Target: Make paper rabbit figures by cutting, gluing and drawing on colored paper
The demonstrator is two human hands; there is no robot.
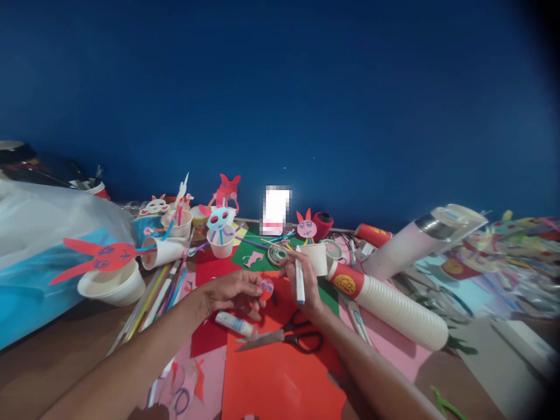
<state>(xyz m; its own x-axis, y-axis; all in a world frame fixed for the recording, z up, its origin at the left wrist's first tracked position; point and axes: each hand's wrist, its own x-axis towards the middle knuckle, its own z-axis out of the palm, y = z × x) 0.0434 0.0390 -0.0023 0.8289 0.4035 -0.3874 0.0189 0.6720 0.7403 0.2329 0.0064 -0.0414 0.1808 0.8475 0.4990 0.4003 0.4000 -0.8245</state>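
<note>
Between the thumb and fingers of my left hand (234, 291) is a small round red paper face (266, 289) with drawn eyes. My right hand (308, 286) is closed around a white marker (300, 277), its blue end pointing down toward me. Both hands hover over orange paper (284, 379). Just below them lie black-handled scissors (284, 337), with the blades pointing left. A white glue stick (236, 324) rests beside the blades, under my left hand. Behind my right hand stands a white paper cup (317, 259) with a pink rabbit face (307, 228).
A long stack of paper cups (394, 309) lies on the right, near a large tilted bottle (398, 248). On the left are cups with paper animal faces, a red rabbit face (105, 256) and a plastic bag (48, 251). A blue wall (280, 105) rises behind.
</note>
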